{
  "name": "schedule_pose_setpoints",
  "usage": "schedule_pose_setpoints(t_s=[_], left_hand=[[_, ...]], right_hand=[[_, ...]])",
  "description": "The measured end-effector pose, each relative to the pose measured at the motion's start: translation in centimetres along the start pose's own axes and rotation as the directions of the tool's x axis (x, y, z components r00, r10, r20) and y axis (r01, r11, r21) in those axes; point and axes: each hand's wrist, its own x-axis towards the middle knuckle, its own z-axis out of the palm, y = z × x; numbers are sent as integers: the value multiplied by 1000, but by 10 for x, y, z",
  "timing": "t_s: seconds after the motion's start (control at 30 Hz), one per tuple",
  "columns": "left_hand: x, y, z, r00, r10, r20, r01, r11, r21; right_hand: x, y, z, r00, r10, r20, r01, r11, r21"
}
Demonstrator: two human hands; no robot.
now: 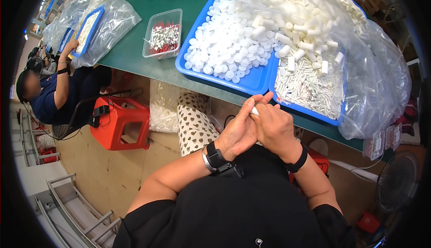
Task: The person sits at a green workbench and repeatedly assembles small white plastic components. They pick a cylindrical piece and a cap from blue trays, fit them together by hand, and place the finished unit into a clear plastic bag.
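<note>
My left hand [239, 132] and my right hand [277, 127] are pressed together just off the table's front edge. Between them shows the rounded end of a small white plastic piece [254, 111]; the rest of it is hidden by my fingers. Both hands are closed around it. Beyond my hands stands a blue tray [251, 87] heaped with white plastic discs [224, 46]. Close to its right, another blue tray [310, 114] holds many thin white sticks [303, 86], with short white foam cylinders [310, 30] spilling over them from a clear bag.
A clear plastic box [152, 56] of red and white small parts sits on the green table [128, 46]. Large clear bags [372, 77] bulge at the right. A red stool [119, 122] and a seated co-worker [58, 86] are at left, a fan [397, 180] at lower right.
</note>
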Motion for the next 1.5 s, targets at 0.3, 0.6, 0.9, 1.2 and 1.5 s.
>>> schedule_pose_setpoints(t_s=[0.3, 0.6, 0.9, 1.2, 1.5], left_hand=[[0, 4, 5, 999, 39, -2, -38, 964, 265], [-8, 12, -19, 990, -106, -95, 140, 849, 510], [-12, 25, -4, 993, -97, 61, 64, 911, 407], [-9, 0, -10, 970, 232, 72, -238, 851, 468], [-9, 15, -9, 992, 126, -7, -117, 938, 327]], right_hand=[[-2, -1, 15, 978, 189, -88, -165, 960, 226], [-17, 17, 12, 875, 345, 338, -483, 619, 619], [-5, 16, -7, 527, 40, 849, -731, -488, 477], [-5, -7, 16, 843, 389, 372, -530, 478, 700], [-2, -4, 12, 874, 357, 329, -484, 678, 553]])
